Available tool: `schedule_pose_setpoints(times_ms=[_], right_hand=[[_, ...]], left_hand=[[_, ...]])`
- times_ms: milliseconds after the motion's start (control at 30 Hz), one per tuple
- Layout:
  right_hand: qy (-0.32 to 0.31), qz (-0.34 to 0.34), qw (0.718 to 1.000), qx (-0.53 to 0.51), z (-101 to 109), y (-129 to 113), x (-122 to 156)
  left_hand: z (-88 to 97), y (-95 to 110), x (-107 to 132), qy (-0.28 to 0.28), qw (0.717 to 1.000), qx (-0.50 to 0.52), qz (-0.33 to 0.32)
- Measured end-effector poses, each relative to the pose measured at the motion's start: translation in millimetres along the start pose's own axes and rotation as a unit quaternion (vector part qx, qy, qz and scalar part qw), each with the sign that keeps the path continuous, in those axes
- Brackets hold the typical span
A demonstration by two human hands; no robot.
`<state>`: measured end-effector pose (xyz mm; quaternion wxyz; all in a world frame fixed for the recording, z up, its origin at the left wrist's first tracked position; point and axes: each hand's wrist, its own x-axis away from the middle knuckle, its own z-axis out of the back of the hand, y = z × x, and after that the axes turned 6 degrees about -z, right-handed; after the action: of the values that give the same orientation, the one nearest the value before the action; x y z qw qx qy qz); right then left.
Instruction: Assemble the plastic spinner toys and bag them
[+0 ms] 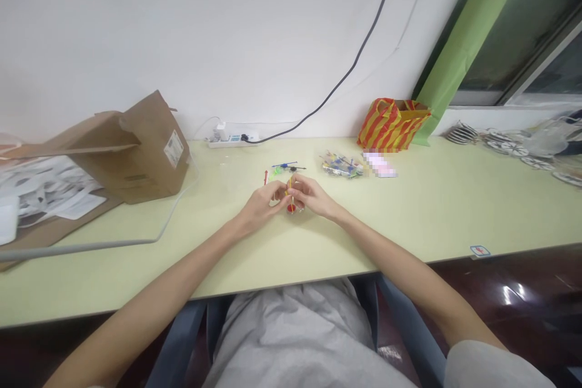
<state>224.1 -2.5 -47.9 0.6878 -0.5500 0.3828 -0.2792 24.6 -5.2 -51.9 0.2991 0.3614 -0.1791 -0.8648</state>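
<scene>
My left hand (267, 199) and my right hand (313, 195) meet above the table, their fingers pinched on a thin yellow plastic stick (290, 182). A small red round piece (291, 208) shows just below the fingertips; whether it is joined to the stick I cannot tell. The fingers hide part of the stick. Just beyond the hands lie a blue plastic piece with a long thin rod (284, 165), a black one (297, 168) and a bright green piece (276, 170). Left of these is a narrow red and white piece (266, 177).
A clear bag of small coloured parts (341, 165) lies right of the hands, near a striped red and yellow bag (391, 124). An open cardboard box (154, 151) stands left. A power strip (233, 140) with a black cable sits by the wall. Several reels (507, 143) lie far right.
</scene>
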Motion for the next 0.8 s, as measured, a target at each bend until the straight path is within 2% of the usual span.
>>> schedule_pose_setpoints(times_ms=[100, 200, 267, 400, 500, 633, 700, 800], right_hand=[[-0.043, -0.008, 0.999, -0.028, 7, -3, 1], [-0.055, -0.008, 0.997, -0.050, 16, -8, 3], [-0.030, -0.010, 0.998, -0.060, 21, -10, 4], [0.067, -0.034, 0.997, -0.027, 28, -7, 3], [0.093, -0.051, 0.994, 0.005, 34, 2, -5], [0.092, -0.044, 0.993, 0.054, 38, 17, -46], [0.104, -0.028, 0.988, 0.114, 36, 24, -78], [0.098, -0.056, 0.976, 0.186, 28, 35, -122]], left_hand=[[-1.6, 2, 2, -0.013, 1.000, -0.002, -0.016], [-1.2, 1, 4, 0.004, 0.999, -0.011, -0.030], [2.0, -4, 3, 0.017, 0.999, -0.018, -0.024], [15.3, -23, 1, 0.059, 0.996, -0.070, 0.015], [25.0, -43, 2, 0.089, 0.985, -0.134, 0.066], [30.1, -65, 6, 0.108, 0.976, -0.158, 0.105], [30.6, -70, 7, 0.112, 0.973, -0.167, 0.114], [32.1, -72, 8, 0.120, 0.969, -0.179, 0.121]])
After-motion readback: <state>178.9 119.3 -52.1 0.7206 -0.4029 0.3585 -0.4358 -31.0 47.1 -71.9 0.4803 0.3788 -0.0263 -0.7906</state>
